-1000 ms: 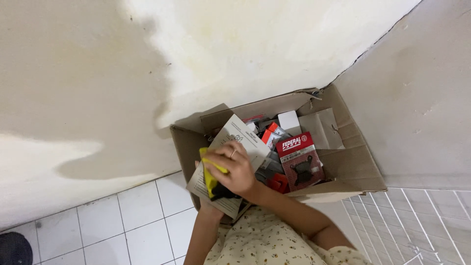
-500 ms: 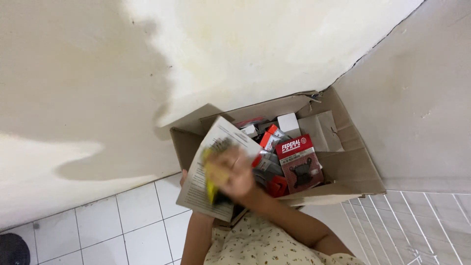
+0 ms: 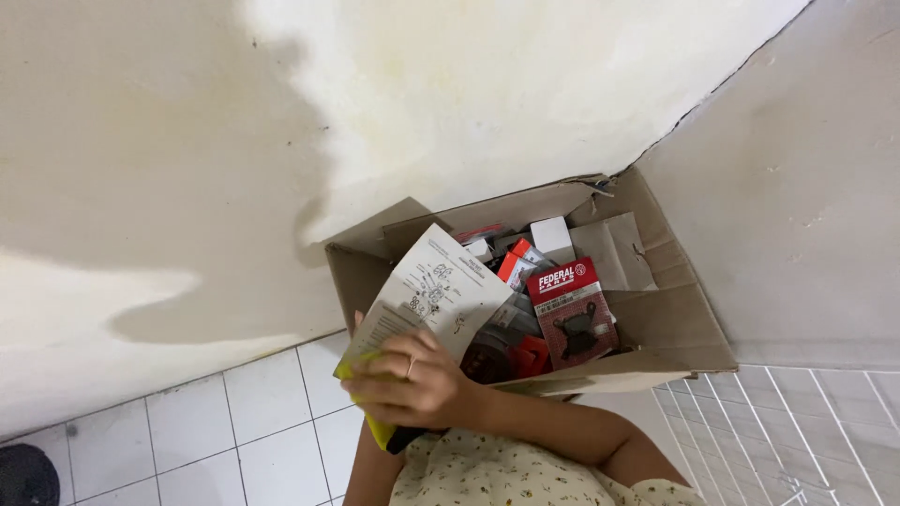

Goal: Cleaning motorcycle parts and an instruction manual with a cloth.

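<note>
An open cardboard box (image 3: 680,328) stands in a wall corner, filled with small packages. My right hand (image 3: 412,384), wearing a ring, is closed over the lower end of a white paper leaflet (image 3: 436,286) with line drawings, held at the box's left edge. Under the same fingers is a yellow and black object (image 3: 380,429). My left forearm rises from below. Only one fingertip of my left hand (image 3: 359,319) shows, behind the leaflet's left edge. Its grip is hidden.
Inside the box lie a red blister package (image 3: 572,314), a small white box (image 3: 551,236) and a brown paper flap (image 3: 614,248). A white wire grid (image 3: 797,431) lies at lower right. White floor tiles (image 3: 253,422) and a dark round object (image 3: 23,478) are at lower left.
The leaflet and yellow object have come up out of the box and toward its left front edge. My right hand slid down to the leaflet's lower end.
</note>
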